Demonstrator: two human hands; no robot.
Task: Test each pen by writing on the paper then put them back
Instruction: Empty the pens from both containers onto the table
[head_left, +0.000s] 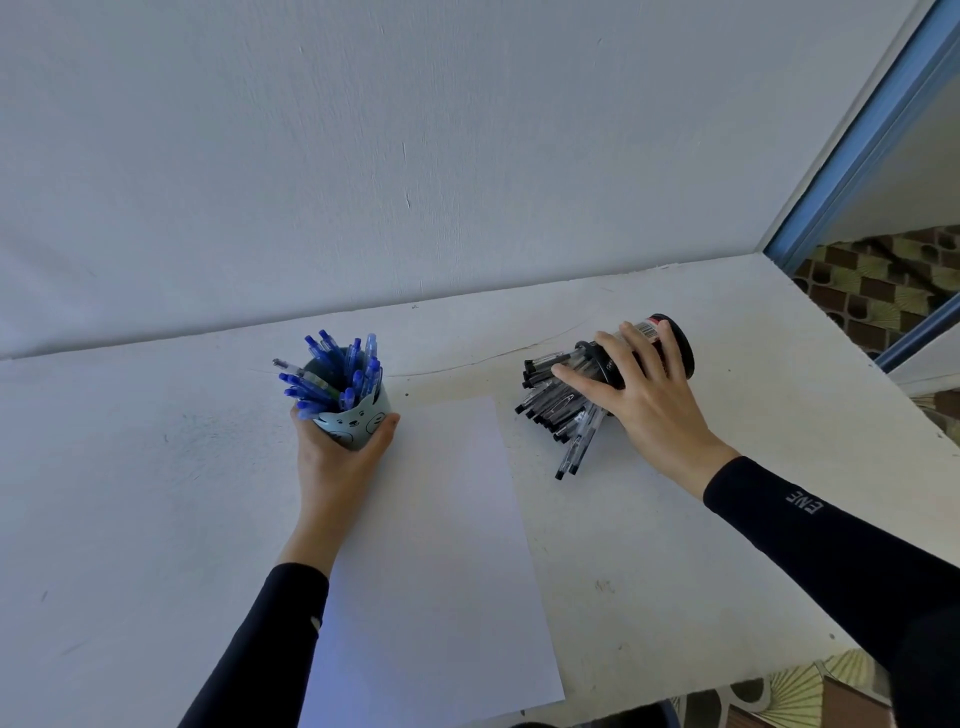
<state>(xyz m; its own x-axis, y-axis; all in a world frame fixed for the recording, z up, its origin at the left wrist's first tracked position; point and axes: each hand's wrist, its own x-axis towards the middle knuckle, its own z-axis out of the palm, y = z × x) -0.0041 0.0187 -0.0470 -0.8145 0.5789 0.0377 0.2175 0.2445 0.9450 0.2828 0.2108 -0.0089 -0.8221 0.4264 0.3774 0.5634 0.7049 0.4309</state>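
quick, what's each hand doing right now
Left hand: grips the blue pen cup.
Right hand: open, resting on the tipped black can.

Home room, white table, plain wall, patterned floor tiles

The snug black left sleeve ends at the wrist, behind the fingers, with a small white fleck near its cuff. The matching right sleeve bears grey letters near its cuff.
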